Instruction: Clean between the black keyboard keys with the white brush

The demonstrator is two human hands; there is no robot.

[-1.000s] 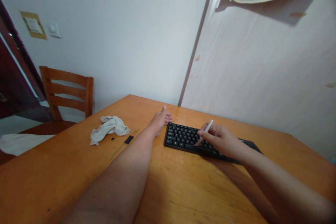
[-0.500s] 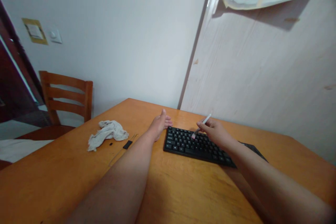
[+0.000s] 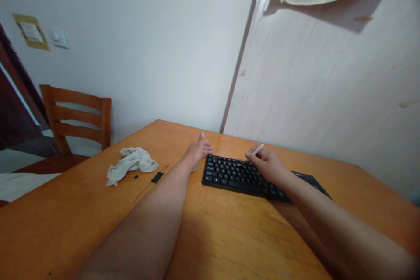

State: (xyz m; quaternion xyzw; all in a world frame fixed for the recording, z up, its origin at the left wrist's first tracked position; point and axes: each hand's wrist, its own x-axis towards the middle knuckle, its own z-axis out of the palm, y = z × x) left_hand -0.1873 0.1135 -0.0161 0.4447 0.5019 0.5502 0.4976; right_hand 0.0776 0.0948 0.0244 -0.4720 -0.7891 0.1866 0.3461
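A black keyboard (image 3: pixel 226 176) lies on the wooden table (image 3: pixel 223 227), its right part partly hidden under my right forearm. My right hand (image 3: pixel 269 164) pinches a small brush (image 3: pixel 258 148) with a white handle. The handle leans up to the right, and the pale, slightly blurred tip is down at the upper rows of keys. At the keyboard's left end, my left hand (image 3: pixel 197 153) is open with thumb up and fingers stretched out. It holds nothing; whether it touches the keyboard's edge I cannot tell.
Left of my left arm are a crumpled whitish cloth (image 3: pixel 133 165), a small black rectangular piece (image 3: pixel 157 177) by thin cords, and a tiny black bit (image 3: pixel 136 176). A wooden chair (image 3: pixel 77 113) stands beyond the table's left edge. The wall (image 3: pixel 170 52) rises behind the table.
The brush tip has moved away from me and slightly left over the keys, and the brush lies flatter. My left hand keeps its place by the keyboard. The whole view has shifted slightly.
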